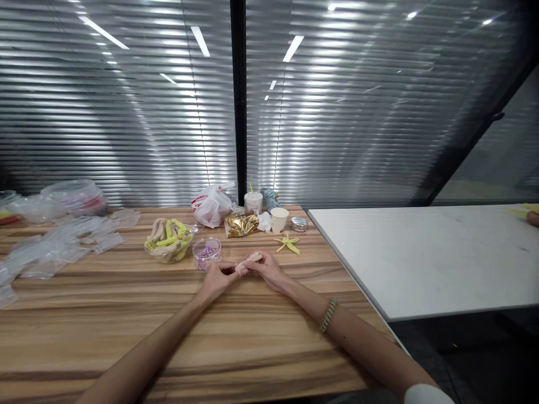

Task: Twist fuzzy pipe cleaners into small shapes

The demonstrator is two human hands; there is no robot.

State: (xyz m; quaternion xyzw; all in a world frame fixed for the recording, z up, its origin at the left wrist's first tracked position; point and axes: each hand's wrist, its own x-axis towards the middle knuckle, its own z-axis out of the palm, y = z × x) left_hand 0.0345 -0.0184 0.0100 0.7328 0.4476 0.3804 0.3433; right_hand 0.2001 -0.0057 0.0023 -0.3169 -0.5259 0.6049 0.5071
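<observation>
Over the middle of the table, my left hand [219,279] pinches the near left end of a small beige soft-looking bundle [249,261]. The fingers of my right hand [269,270] close around the bundle's other end. Its exact make is too small to tell. Just left of my hands stands a round clear tub [207,254] with small pink and purple bits in it. Farther left, a clear bowl [167,255] is heaped with beige and yellow soft strips. A yellow star-shaped bundle [287,243] lies to the right, beyond my right hand.
Clear plastic bags [71,241] spread over the left side. At the back stand a white plastic bag [213,206], a gold packet [241,224], a paper cup [279,220] and a round tin [299,224]. A white table [425,258] adjoins on the right, with another person's hand [533,217] at its edge.
</observation>
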